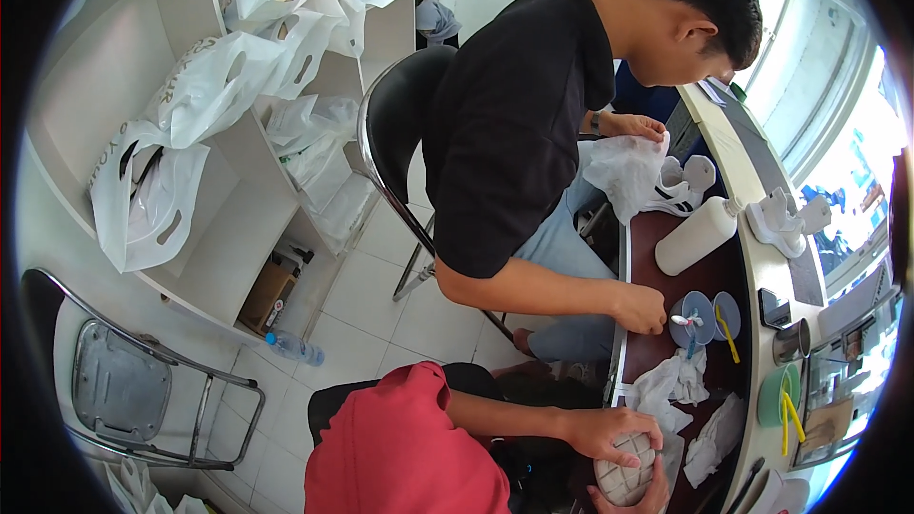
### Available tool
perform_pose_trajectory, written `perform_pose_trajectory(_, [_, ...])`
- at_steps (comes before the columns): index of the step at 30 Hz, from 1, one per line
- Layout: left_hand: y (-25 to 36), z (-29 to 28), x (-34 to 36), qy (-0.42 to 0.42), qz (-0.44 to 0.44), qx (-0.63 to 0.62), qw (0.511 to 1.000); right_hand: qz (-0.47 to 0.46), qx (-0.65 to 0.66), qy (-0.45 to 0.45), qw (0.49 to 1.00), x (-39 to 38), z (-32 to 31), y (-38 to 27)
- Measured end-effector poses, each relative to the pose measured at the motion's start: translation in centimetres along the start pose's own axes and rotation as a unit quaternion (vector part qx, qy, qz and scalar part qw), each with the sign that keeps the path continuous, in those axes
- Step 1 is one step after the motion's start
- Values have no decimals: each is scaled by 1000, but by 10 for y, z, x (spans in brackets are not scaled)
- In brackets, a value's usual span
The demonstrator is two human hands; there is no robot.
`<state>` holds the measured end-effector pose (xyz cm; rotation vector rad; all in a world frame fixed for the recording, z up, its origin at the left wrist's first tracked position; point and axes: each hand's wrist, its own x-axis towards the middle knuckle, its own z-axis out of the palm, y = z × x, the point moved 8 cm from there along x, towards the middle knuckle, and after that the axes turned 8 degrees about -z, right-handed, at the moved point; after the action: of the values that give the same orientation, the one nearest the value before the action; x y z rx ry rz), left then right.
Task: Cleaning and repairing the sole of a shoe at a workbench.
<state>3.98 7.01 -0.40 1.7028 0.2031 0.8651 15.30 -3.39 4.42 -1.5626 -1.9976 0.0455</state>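
My left hand (614,436) is closed over the upper side of an off-white shoe (628,476) with a criss-cross pattern. From below, my right hand (649,497) grips the same shoe; its lower part is cut off by the picture's edge. The shoe is tilted over the near edge of a dark red tabletop (666,300). Crumpled white wipes (657,392) lie just beyond my left hand. Another crumpled wipe (716,440) rests to the right. My left forearm reaches in from a red sleeve (400,447).
Beside me a co-worker in black (524,133) holds a white cloth (624,171). On the table stand a white bottle (700,236), a blue cup (692,321) and white shoes (681,183). A green cup (773,395) stands on the ledge. Shelves with plastic bags (219,81) are behind.
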Motion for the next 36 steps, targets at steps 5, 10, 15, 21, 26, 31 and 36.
perform_pose_trajectory(5, [-5, -1, -2, 39, 4, -27, 999, 2, 1, -32, 999, 3, 2, 0])
perform_pose_trajectory(10, [-8, 2, -6, 39, 1, -14, 999, -57, 100, -66, 991, 5, 8, 4])
perform_pose_trajectory(15, [-4, -20, -41, 139, 46, 47, 988, -83, 152, -115, 978, 8, 13, 7])
perform_pose_trajectory(21, [-50, -58, -121, 199, 17, 94, 975, -16, 135, -126, 983, 6, 18, 24])
perform_pose_trajectory(26, [-125, -66, -168, 193, -52, 219, 955, -18, 178, -114, 977, 2, 17, 28])
perform_pose_trajectory(31, [-166, -73, -260, 176, -103, 419, 885, 9, 157, -95, 983, 0, 15, 21])
perform_pose_trajectory(36, [-223, -41, -285, 84, -84, 529, 840, 34, 86, -1, 996, -6, 17, 45])
